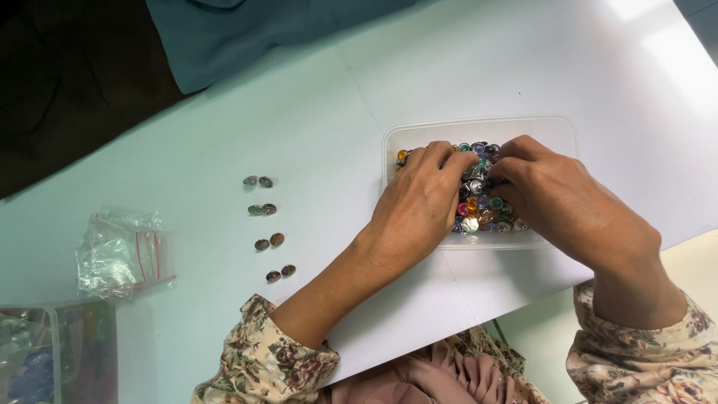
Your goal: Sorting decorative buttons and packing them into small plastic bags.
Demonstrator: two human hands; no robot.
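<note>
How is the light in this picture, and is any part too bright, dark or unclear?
Head view: strong glare washes out the white table at the upper right; the upper left corner is nearly black. The left hand and right hand, over the clear plastic box of small coloured beads, are sharp and evenly lit. The crumpled clear zip bags give small reflections.

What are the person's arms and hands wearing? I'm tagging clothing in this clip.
Both arms have cream sleeves with a dark floral print, gathered at the cuffs: left sleeve, right sleeve. The left hand and right hand are bare; no rings, watch or gloves show.
</note>
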